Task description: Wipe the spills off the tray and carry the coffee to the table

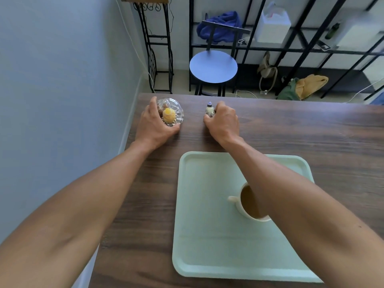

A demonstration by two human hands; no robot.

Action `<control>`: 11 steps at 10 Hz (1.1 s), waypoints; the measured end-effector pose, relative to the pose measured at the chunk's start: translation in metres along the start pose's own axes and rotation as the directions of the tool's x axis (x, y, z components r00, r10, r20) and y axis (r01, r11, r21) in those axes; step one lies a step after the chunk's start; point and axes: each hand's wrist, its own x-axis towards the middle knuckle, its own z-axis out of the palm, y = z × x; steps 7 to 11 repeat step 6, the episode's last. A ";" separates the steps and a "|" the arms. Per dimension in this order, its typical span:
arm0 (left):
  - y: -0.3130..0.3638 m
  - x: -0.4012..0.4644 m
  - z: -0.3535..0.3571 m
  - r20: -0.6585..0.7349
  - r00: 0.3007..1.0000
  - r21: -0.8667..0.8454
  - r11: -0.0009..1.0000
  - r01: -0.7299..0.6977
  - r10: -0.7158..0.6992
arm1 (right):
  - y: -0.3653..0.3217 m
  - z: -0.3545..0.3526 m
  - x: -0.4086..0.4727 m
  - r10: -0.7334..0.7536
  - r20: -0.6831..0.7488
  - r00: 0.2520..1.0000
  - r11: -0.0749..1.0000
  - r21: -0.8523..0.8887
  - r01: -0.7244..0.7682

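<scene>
A pale green tray lies on the dark wooden table. On it stands a cream cup of coffee, its handle pointing left, partly hidden under my right forearm. Beyond the tray, at the table's far edge, my left hand is wrapped around a clear glass domed jar with something yellow inside. My right hand grips a small bottle with a dark cap. Both items rest on the table.
A round blue stool stands just past the table's far edge. Black metal shelving with bags and a white box lines the back wall. A grey wall runs along the table's left side.
</scene>
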 end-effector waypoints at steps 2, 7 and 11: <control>-0.002 0.003 0.003 0.013 1.000 -0.006 1.000 0.028 -0.028 | 0.001 0.002 0.001 -0.017 -0.014 1.000 1.000 -0.008 0.017; 0.010 -0.010 -0.013 -0.093 0.992 0.099 0.992 -0.081 0.091 | -0.004 -0.013 -0.011 0.028 -0.053 0.998 0.999 -0.017 -0.029; 0.010 -0.010 -0.013 -0.093 0.992 0.099 0.992 -0.081 0.091 | -0.004 -0.013 -0.011 0.028 -0.053 0.998 0.999 -0.017 -0.029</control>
